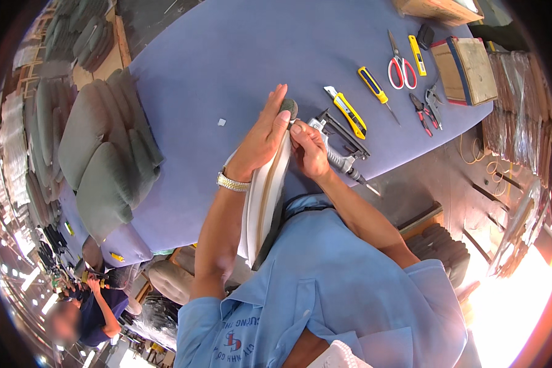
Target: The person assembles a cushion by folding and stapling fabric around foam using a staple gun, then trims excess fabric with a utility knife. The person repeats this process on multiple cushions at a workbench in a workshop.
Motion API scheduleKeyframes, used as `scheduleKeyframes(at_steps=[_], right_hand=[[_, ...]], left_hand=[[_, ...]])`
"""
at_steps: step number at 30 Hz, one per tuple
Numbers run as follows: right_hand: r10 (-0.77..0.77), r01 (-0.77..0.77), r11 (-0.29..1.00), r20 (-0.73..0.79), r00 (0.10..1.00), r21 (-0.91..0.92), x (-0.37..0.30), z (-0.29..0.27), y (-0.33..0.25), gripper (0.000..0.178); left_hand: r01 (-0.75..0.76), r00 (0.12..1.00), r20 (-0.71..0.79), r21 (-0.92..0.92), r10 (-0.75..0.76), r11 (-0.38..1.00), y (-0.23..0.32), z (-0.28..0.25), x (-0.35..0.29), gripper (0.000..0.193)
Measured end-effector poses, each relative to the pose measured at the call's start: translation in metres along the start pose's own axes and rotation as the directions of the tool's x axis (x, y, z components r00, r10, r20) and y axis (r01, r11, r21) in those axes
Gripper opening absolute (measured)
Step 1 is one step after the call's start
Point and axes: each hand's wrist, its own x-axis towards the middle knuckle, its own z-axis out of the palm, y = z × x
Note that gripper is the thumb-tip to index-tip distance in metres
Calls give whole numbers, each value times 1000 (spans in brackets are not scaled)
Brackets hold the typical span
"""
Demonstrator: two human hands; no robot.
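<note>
A padded cushion (265,205) stands on its edge between my forearms and against my shirt. Its underside is white with a tan strip, and grey fabric covers its far end. My left hand (260,138) holds that far end, fingers stretched along the outer side and the thumb over the top edge. Pinched fingers of my right hand (310,149) press at the cushion's edge just below the grey end; what they pinch is too small to make out. A staple gun (340,138) lies on the table right beside my right hand.
On the blue-covered table (227,55) lie a yellow utility knife (348,113), a screwdriver (373,84), red-handled scissors (402,64), pliers (421,113) and a cardboard box (466,70). Grey cushions (107,147) are piled at the left. Another person (98,306) works at lower left.
</note>
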Motion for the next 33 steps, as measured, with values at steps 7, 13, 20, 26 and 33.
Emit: scheduleKeyframes(at_steps=[7,13,20,26,33], right_hand=[[127,-116,986,-89,988,122,4,-9,-10,38],[121,-118,972,6,993,-205,-8,-49,-15,45],[-167,52,-37,57,984,-998,-59,-87,-5,57],[-4,-76,127,-77,997,-989,-39,-92,-16,75],[127,-356,422,-334,934,-834,-59,-64,-125,59]], left_hand=[[-32,998,-33,352,46,935,7,19,-3,68],[34,994,-101,570,29,821,19,32,-6,70],[96,989,-147,653,1,751,30,34,-7,68],[50,982,-165,682,87,729,21,33,-11,68],[160,975,-222,659,-13,735,28,42,-10,69]])
